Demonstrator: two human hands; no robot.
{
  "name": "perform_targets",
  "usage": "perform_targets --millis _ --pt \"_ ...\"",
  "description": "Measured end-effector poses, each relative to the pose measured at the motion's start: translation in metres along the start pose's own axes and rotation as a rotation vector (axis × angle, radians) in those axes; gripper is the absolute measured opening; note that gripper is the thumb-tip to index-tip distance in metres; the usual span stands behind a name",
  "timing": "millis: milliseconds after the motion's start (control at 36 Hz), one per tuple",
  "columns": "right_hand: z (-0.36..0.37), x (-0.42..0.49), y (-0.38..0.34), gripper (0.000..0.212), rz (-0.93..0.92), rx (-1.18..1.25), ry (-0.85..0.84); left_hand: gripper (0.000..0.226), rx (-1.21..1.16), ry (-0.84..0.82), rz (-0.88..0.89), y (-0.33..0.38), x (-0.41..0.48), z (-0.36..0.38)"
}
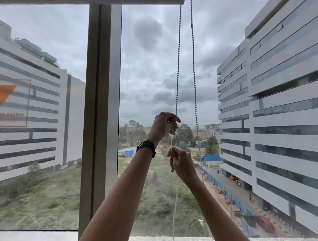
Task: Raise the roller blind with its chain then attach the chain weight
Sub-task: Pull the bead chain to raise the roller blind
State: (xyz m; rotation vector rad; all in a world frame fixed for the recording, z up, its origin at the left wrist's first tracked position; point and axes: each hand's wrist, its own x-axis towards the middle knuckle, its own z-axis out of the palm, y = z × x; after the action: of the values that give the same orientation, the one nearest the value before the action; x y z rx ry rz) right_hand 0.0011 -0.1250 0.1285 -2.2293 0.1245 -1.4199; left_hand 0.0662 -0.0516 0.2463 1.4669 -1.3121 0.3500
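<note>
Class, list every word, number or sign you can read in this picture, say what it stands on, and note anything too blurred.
"ACCESS": on the orange-bordered sign on the left window pane; the letters before it are blurred.
Line beneath "ACCESS" on the same sign: too blurred to read.
The chain bears no text, and nothing else is readable.

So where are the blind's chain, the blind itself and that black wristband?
chain (178,68), head view, left strand, midway up.
blind (137,1), head view, bottom edge along the window's top.
wristband (146,148), head view, black bands around the wrist.
</note>
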Motion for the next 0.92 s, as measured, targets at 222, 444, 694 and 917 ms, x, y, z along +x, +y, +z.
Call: perform_targets --millis 222,444,694,917 --pt "0.003 0.014 -0.021 0.017 -0.020 -0.014 0.031 0.030 0.158 -0.014 0.017 0.018 0.011 -0.020" --pt "-0.001 0.011 -0.017 0.026 -0.084 -0.156 0.099 0.016 0.170 0.057 0.121 0.017 0.007 -0.010" --pt "-0.005 0.011 -0.008 0.028 -0.078 -0.080 0.060 0.017 0.024 0.104 0.136 0.007 0.003 -0.007" --pt "-0.015 0.004 0.003 0.025 -0.113 -0.109 0.029 0.022 -0.042 0.070 0.120 0.003 0.000 0.003"
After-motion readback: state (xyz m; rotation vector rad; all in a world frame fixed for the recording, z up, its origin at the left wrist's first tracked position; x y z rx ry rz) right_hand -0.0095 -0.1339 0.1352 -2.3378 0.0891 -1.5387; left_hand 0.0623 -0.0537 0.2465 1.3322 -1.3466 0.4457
